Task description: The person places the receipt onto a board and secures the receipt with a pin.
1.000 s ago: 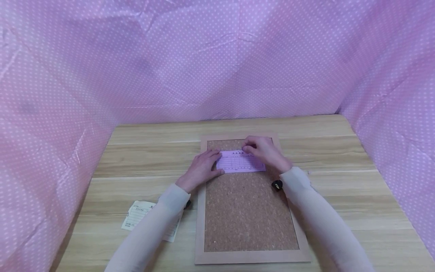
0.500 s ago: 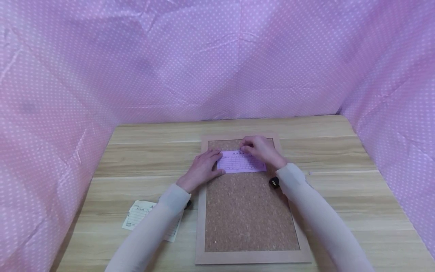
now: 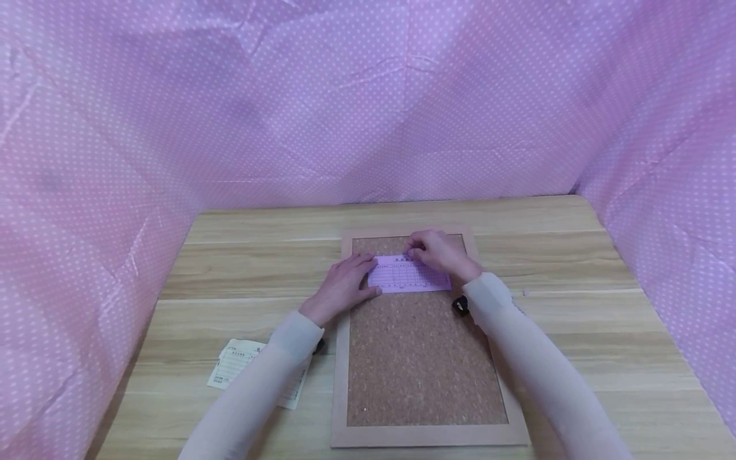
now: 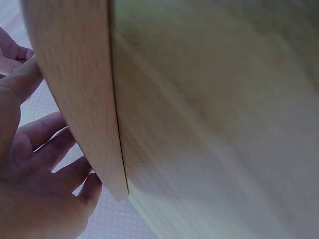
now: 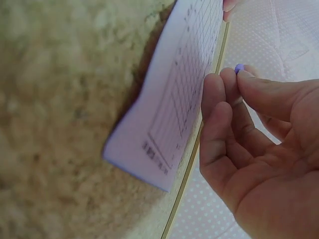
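Observation:
A slip of pink printed paper [image 3: 405, 275] lies across the upper part of a cork board [image 3: 425, 358] with a pale wooden frame. My left hand [image 3: 345, 284] rests at the slip's left edge, fingers extended and thumb lower down. At the slip's top edge, my right hand [image 3: 439, 251] pinches a small purple pushpin [image 5: 239, 67] between thumb and fingertip, its point out of sight. In the right wrist view the near end of the slip curls up off the cork. The board's frame [image 4: 79, 89] fills much of the left wrist view.
Pale printed slips [image 3: 236, 361] lie on the wooden table [image 3: 259, 246] left of the board, partly under the left forearm. A tiny purple thing [image 3: 524, 293] sits right of the board. Pink dotted cloth [image 3: 368, 115] surrounds the table.
My right hand has shifted slightly left along the slip's top edge, its wrist turning a little. The left hand and the slip stay nearly where they were.

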Available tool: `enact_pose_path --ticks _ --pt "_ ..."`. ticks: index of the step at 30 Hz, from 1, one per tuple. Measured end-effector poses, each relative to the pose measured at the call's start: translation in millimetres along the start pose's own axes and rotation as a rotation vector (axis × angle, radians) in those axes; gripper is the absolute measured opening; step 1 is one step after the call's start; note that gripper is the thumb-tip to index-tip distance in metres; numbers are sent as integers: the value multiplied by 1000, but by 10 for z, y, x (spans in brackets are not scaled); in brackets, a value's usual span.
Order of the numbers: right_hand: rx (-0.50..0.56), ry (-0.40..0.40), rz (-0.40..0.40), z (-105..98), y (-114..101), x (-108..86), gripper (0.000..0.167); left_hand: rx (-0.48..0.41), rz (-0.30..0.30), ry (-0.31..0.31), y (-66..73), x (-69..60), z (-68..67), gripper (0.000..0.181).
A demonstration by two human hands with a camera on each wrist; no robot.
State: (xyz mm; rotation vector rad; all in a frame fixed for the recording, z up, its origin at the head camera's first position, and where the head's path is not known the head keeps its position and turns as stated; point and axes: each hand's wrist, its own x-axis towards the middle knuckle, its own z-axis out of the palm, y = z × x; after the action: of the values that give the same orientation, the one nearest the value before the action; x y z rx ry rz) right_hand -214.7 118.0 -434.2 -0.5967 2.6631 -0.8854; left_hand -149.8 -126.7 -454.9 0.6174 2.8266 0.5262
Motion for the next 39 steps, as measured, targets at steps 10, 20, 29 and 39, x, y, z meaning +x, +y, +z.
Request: enact_pose_path --ticks 10,20,29,39 --pt "-4 -20 -11 13 12 51 14 -11 -5 -9 0 2 8 69" --pt "3 -22 -17 31 26 74 13 0 4 -5 -8 -1 13 69" --pt "-16 -33 -23 42 33 88 12 4 12 5 -7 -5 7 68" --pt "-18 -46 1 51 34 115 13 -5 12 2 -12 2 -5 69"
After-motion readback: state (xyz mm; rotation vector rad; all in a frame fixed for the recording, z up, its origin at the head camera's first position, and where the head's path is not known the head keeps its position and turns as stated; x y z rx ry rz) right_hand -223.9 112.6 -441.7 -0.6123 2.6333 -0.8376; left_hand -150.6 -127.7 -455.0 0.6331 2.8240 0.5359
